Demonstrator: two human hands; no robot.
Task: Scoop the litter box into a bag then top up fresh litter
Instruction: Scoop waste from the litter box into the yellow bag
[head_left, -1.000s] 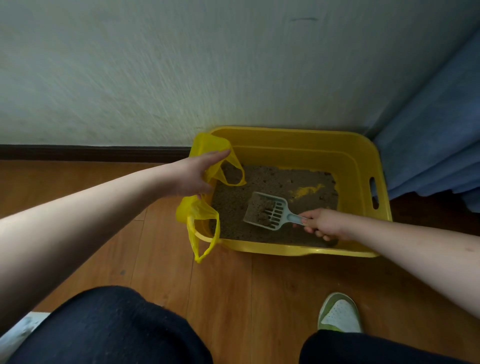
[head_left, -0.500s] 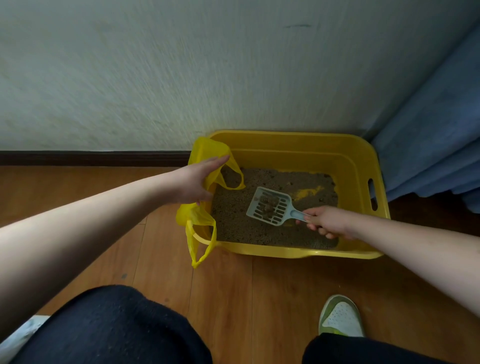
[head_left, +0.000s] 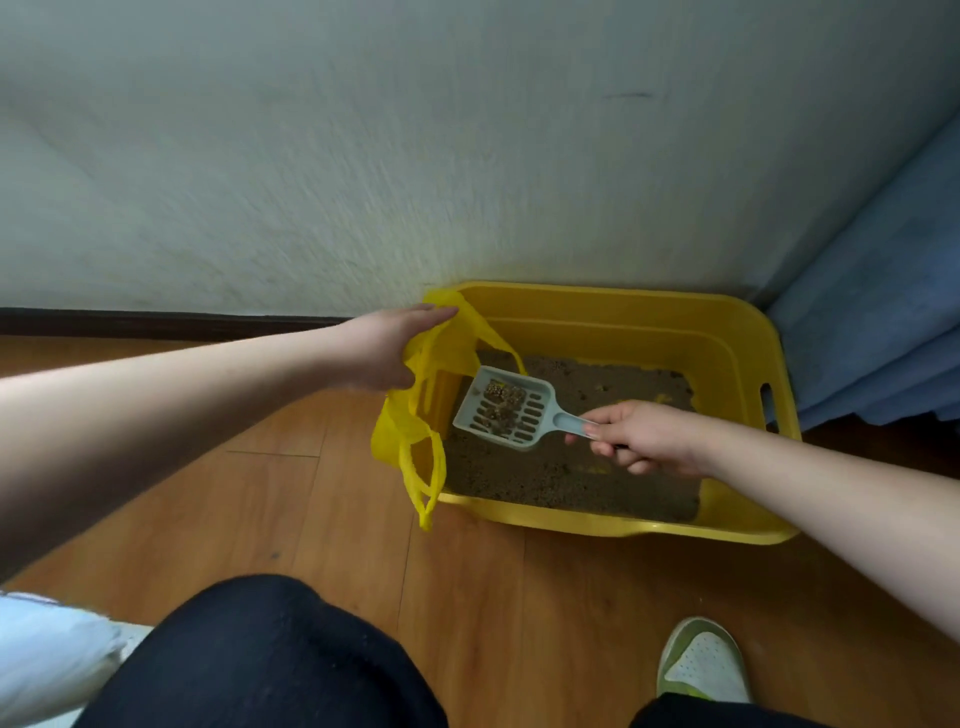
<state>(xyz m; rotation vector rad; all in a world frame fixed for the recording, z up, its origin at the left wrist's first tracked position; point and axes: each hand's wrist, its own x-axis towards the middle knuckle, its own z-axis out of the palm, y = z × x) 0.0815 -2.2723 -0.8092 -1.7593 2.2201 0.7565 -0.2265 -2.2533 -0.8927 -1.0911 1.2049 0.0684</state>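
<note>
Item: yellow litter box (head_left: 737, 358), rectangular plastic tub on a wooden floor (head_left: 322, 499), its far side against a pale wall (head_left: 415, 156); a slot handle shows in its right wall. Contents: brown-grey litter (head_left: 571, 478) covering the bottom. Item: yellow plastic bag (head_left: 415, 415), thin, with loop handles, draped at the tub's left end; one loop hangs down outside the near-left corner, another strip arches over the litter. Left hand (head_left: 379, 353): holds the bag's upper edge, fingers fairly straight along the top of the plastic, thumb below; the exact grip under the film cannot be made out. Item: grey slotted scoop (head_left: 506, 408), carrying a small heap of brownish clumps; its blade lies just right of the left hand's fingers, at the bag's opening, raised above the litter. Right hand (head_left: 649, 436): fingers curled round the scoop's handle, thumb on top, the hand over the middle of the tub. Also present: blue curtain (head_left: 883, 291) to the right of the tub; dark trouser knees at the lower edge; a green-and-white shoe (head_left: 701, 665) at lower right; a pale object at lower left, not identifiable.
</note>
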